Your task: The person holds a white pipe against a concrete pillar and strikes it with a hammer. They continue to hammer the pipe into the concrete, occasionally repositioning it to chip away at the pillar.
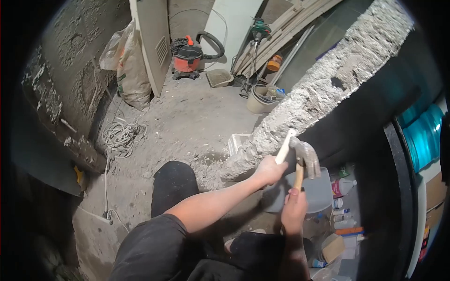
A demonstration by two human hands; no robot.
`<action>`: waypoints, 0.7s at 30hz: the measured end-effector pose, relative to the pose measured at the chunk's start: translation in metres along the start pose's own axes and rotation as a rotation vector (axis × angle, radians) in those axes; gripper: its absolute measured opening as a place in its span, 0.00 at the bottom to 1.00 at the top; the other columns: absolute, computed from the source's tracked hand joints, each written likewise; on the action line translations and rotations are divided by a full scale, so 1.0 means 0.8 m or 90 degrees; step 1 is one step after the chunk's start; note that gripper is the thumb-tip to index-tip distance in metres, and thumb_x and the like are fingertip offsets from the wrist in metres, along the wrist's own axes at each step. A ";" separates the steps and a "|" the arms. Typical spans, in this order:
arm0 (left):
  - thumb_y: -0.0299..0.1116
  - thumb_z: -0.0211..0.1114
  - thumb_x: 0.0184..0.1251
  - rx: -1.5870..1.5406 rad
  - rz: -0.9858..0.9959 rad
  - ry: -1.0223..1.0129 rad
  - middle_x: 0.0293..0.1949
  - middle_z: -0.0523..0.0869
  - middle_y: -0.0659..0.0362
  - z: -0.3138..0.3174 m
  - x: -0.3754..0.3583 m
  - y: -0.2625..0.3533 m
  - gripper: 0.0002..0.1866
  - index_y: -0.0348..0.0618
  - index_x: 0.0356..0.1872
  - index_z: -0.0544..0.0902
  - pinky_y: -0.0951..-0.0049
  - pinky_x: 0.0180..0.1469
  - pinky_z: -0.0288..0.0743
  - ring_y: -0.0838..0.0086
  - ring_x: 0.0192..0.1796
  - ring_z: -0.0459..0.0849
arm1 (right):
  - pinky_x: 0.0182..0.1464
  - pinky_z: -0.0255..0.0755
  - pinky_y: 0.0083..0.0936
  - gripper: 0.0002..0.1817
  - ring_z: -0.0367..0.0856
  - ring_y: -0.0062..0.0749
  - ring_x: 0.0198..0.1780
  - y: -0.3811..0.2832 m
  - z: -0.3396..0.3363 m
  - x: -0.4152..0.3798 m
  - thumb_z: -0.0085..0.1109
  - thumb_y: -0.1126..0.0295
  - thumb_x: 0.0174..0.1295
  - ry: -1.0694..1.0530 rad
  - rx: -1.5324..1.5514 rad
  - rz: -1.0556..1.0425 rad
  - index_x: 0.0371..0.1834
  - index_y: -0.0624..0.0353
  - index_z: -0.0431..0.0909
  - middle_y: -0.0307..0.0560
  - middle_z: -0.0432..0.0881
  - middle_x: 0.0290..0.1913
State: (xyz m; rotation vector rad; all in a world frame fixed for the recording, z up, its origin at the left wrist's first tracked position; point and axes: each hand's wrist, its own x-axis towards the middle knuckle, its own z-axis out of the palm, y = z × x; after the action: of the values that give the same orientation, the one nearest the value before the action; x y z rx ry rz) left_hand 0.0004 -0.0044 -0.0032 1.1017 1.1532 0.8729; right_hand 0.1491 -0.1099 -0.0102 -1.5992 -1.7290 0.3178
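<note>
My left hand (272, 170) is closed around a white-handled tool (284, 149), whose upper end overlaps the rough, chipped wall edge (300, 105). Just to the right, my right hand (294, 210) grips the wooden handle of a claw hammer (307, 158). The hammer's metal head is up beside the top of the white-handled tool, very close to it in this view. Broken grey plaster or concrete covers the wall edge, with a dark hole higher up. The working tip of the white-handled tool is hidden.
A grey bin (321, 189) stands below my hands, beside bottles (344, 187). Further back are a bucket (260, 100), a dustpan (219, 78), a red vacuum cleaner (186, 61) and stacked boards (281, 37). A coiled cable (123, 138) and a sack (133, 77) are at left.
</note>
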 end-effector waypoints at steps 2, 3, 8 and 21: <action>0.44 0.62 0.64 0.060 0.187 0.099 0.19 0.81 0.46 0.020 0.031 -0.040 0.21 0.29 0.27 0.81 0.60 0.29 0.77 0.62 0.23 0.85 | 0.27 0.63 0.21 0.21 0.68 0.20 0.25 -0.046 -0.004 0.003 0.43 0.54 0.77 0.011 0.097 0.065 0.41 0.64 0.73 0.37 0.71 0.25; 0.42 0.62 0.63 -0.013 0.114 0.034 0.18 0.81 0.46 0.015 0.016 -0.023 0.20 0.29 0.28 0.82 0.61 0.29 0.77 0.62 0.22 0.85 | 0.28 0.64 0.21 0.23 0.70 0.21 0.27 -0.064 -0.012 -0.005 0.43 0.53 0.77 0.033 0.186 0.158 0.38 0.65 0.73 0.39 0.73 0.26; 0.43 0.62 0.66 -0.026 0.140 0.045 0.16 0.80 0.50 0.021 0.009 -0.010 0.20 0.31 0.26 0.80 0.61 0.24 0.75 0.63 0.18 0.82 | 0.26 0.58 0.16 0.24 0.63 0.14 0.25 -0.105 -0.031 0.000 0.41 0.49 0.77 0.122 0.301 0.021 0.44 0.63 0.70 0.34 0.69 0.26; 0.41 0.63 0.66 0.045 0.242 0.129 0.28 0.83 0.40 0.032 0.027 -0.048 0.17 0.33 0.31 0.81 0.55 0.39 0.75 0.46 0.35 0.84 | 0.32 0.62 0.17 0.28 0.66 0.20 0.28 -0.064 -0.011 -0.020 0.39 0.42 0.75 0.076 0.261 0.052 0.44 0.61 0.68 0.38 0.68 0.26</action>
State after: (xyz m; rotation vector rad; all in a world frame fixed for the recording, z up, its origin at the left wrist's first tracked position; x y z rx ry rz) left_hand 0.0295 0.0008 -0.0447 1.3394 1.1652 1.2700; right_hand 0.1156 -0.1368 0.0224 -1.3585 -1.4013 0.5655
